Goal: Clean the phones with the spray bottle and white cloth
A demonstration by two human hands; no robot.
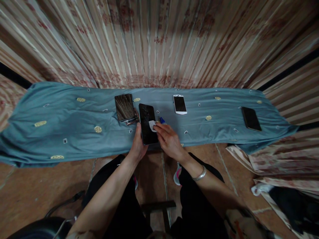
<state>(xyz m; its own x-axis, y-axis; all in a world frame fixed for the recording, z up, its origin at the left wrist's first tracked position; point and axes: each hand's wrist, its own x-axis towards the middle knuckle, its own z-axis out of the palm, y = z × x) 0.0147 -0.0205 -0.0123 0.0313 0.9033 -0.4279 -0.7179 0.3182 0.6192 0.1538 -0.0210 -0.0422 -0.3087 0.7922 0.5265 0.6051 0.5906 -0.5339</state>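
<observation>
The black phone [147, 135] sits in the left hand [138, 146], clamped on its edge, over the near side of the surface [199, 132], and the right hand [170, 139] pinches a white wipe [152, 125] right against the screen! Just left, a glossy dark slab [124, 107]; up right, a white phone [179, 104]; far right, a dark phone [251, 118]. Wrinkled blue cloth [74, 126] drapes everything beneath, floral curtains [154, 49] hang behind, brown floor tiles [152, 186] below.
</observation>
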